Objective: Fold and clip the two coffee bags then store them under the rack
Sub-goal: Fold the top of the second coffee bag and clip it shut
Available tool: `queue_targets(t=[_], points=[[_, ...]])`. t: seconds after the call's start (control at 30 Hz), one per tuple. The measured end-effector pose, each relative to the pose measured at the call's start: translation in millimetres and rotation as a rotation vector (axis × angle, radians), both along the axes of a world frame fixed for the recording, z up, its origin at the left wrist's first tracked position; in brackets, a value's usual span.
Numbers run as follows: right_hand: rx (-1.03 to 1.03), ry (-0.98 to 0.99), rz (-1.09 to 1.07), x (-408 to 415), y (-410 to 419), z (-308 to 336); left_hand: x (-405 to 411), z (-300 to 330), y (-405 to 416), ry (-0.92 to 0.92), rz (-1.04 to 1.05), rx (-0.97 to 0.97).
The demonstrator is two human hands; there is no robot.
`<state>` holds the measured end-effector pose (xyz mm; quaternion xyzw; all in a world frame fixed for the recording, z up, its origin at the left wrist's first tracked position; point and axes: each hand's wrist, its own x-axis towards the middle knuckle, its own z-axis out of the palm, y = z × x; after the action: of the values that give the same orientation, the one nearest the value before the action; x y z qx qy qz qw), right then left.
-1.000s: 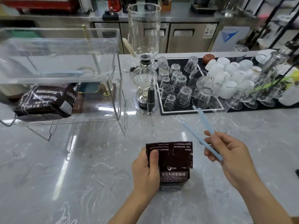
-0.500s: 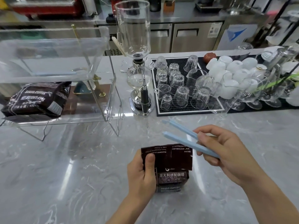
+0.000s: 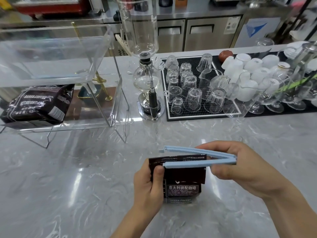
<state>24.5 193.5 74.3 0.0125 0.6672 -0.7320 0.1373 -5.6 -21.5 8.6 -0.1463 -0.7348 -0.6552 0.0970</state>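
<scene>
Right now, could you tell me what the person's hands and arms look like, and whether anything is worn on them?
Both the left hand and the right hand are bare: no gloves, rings, watch or bracelet show. Both forearms are uncovered as far as the picture's lower edge, with no sleeve in view. The fingernails are short and unpainted.

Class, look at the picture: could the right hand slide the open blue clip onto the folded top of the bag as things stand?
Probably yes. The right hand holds the clip open, its arms either side of the bag fold, which the left hand steadies. Nothing blocks it.
</scene>
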Motion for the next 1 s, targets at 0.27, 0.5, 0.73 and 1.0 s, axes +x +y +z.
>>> queue_targets(t=[0.27, 0.5, 0.73, 1.0], points=[[0.081, 0.067, -0.119, 6.5, -6.4, -11.8, 0.2, 2.7, -0.5, 0.004, -0.046, -0.007], [0.108, 0.114, -0.091, 5.6, -17.6, -8.7, 4.2, 4.4, -7.2, -0.017, -0.146, 0.032], [0.138, 0.136, -0.031, 4.4, -22.9, -6.5, 8.3, -4.8, -14.4, -0.07, -0.138, 0.032], [0.144, 0.162, -0.026, 3.0, -29.7, -6.3, 6.5, 4.2, -14.8, -0.124, -0.159, 0.094]])
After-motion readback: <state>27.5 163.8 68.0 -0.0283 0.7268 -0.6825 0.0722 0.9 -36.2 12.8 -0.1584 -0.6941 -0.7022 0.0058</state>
